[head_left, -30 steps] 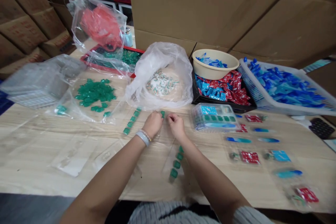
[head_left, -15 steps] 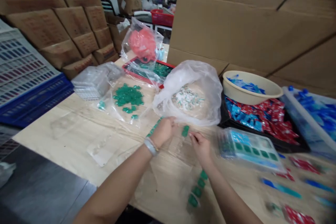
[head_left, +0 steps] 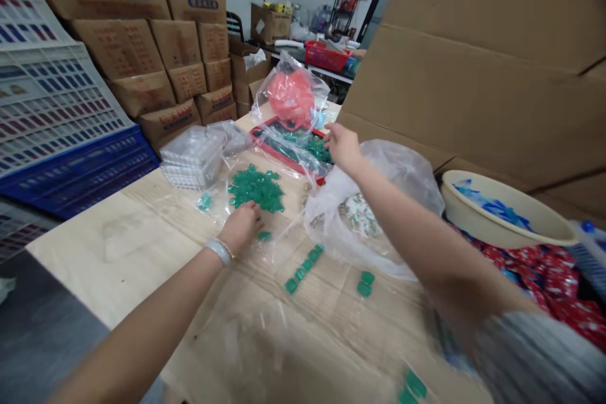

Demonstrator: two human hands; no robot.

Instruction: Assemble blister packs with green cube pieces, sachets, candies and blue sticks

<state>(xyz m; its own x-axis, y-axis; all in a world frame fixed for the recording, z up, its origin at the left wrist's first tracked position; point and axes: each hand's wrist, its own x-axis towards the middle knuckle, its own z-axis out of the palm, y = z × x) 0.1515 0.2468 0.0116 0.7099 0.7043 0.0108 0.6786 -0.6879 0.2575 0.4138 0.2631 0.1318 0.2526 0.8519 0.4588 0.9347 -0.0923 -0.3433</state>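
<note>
Heap of small green square packets lying on a clear plastic sheet on the pale wooden table, now met by the left hand, fingers curled down at the heap's near edge, over a stray packet or two; whether anything is pinched, impossible to tell. Half a second back, both hands close together at the table's middle over a single green packet; since then spread apart. Right hand stretched far forward, fingers loosely open, touching the clear bag over the red tray of green pieces, nothing visibly held. Left behind near the middle: a short row of green packets and a pair. Just right, a white plastic bag of pale wrapped sweets; beyond, a cream bowl. Likely a reach for fresh stock.
</note>
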